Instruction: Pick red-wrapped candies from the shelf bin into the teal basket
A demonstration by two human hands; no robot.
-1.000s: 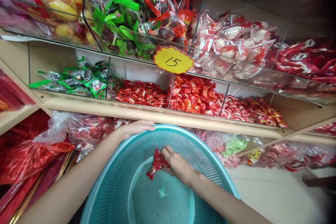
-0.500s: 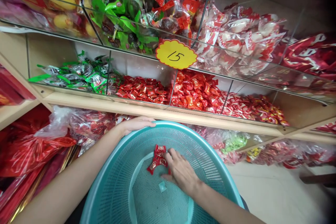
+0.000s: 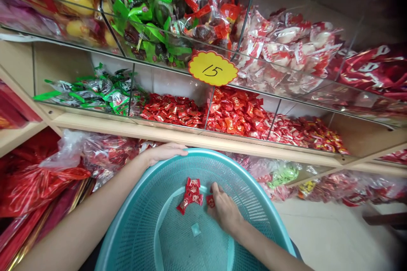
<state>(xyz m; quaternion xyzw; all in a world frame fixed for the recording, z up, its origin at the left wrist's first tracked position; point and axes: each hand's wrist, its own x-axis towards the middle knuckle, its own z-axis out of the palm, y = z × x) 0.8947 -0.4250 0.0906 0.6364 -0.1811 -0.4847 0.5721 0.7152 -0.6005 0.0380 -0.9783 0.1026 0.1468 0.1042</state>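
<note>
A teal plastic basket [image 3: 114, 220] with mesh walls fills the lower middle of the head view. My left hand [image 3: 165, 152] grips its far rim at the upper left. Inside the basket, my right hand [image 3: 222, 207] is closed on a red wrapped candy [image 3: 210, 201], which sticks out between thumb and fingers. Several more red candies [image 3: 190, 194] lie in a small cluster on the basket's far inner side, left of my right hand and apart from it.
Beyond the basket stands a shelf [image 3: 121, 127] with glass-fronted bins of red and green candies. A yellow price tag [image 3: 213, 68] reads 15. Bagged sweets [image 3: 104, 152] lie under the shelf, and red packages are at the left.
My right hand has moved a little right, away from the candy cluster, and its fingers have closed on one red candy. My left hand stays on the rim.
</note>
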